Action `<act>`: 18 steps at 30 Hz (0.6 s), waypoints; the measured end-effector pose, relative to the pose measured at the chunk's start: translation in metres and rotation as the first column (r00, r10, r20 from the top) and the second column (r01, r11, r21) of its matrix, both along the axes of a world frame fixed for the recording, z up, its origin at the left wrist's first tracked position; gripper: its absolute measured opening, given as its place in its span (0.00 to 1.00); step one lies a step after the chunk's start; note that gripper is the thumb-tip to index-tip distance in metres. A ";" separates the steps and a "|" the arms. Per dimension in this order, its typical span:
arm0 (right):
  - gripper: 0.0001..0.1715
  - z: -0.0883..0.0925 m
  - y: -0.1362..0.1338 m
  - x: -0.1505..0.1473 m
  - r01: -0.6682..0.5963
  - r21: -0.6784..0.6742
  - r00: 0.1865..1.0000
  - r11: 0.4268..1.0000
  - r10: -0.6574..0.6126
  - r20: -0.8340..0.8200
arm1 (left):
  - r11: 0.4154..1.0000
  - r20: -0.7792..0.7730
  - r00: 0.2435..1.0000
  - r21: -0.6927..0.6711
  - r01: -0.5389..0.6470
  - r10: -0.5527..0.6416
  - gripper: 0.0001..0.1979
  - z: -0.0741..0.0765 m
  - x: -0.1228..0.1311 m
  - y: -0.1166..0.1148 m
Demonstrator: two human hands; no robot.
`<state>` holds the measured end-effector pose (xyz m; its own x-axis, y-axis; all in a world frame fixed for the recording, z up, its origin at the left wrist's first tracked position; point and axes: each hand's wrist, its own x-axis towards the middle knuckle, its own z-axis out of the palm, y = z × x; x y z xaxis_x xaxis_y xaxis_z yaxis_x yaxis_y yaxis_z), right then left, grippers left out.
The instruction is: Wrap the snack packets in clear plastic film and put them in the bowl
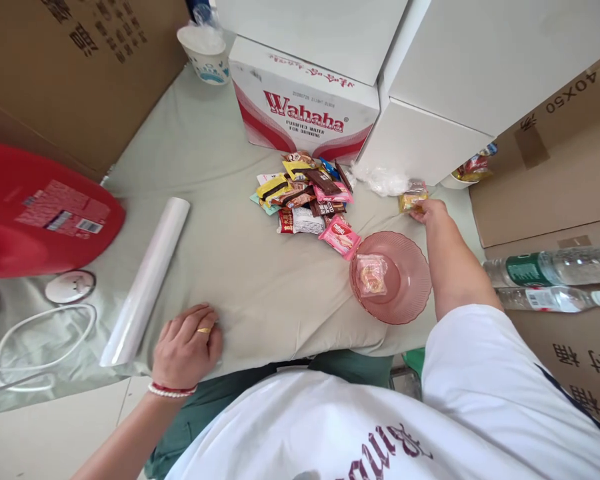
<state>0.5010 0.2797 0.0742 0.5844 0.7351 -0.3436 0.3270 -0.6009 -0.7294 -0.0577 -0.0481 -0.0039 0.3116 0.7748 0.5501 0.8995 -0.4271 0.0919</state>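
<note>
My right hand (pixel 433 210) reaches past the bowl to the far right of the table, its fingers closed on a small yellow snack packet (pixel 411 201). A crumpled clear plastic bag (pixel 383 180) lies just left of that packet. Nearer to me stands a pink ribbed glass bowl (pixel 410 293), with a clear-wrapped snack (pixel 372 275) inside at its left. Several wrapped snacks (pixel 300 193) are heaped at the middle, and a pink wafer packet (pixel 340 237) lies nearest the bowl's rim. My left hand (pixel 187 343) rests by the front edge with fingers curled in; nothing shows in it.
A white plastic roll (pixel 147 280) lies left, near a red container (pixel 45 213), a round white disc (pixel 70 287) and a white cable (pixel 45 310). A Wahaha carton (pixel 305 100) and a paper cup (pixel 207 57) stand behind. Plastic bottles (pixel 570 267) lie right, beside cardboard.
</note>
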 end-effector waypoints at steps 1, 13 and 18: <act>0.05 0.006 -0.008 0.001 0.028 0.008 0.999 1.000 -0.028 -0.017 | 1.000 -0.002 1.000 0.002 0.001 -0.001 0.12 0.001 0.001 0.000; 0.37 0.097 -0.186 0.003 -0.703 -0.119 0.709 0.701 0.678 -0.195 | 1.000 0.022 1.000 -0.017 -0.019 0.019 0.10 -0.004 0.000 -0.001; 0.40 0.042 -0.194 -0.056 -0.726 -0.527 0.414 0.441 0.893 0.177 | 0.997 0.051 0.998 -0.060 -0.045 0.048 0.10 -0.005 0.001 -0.002</act>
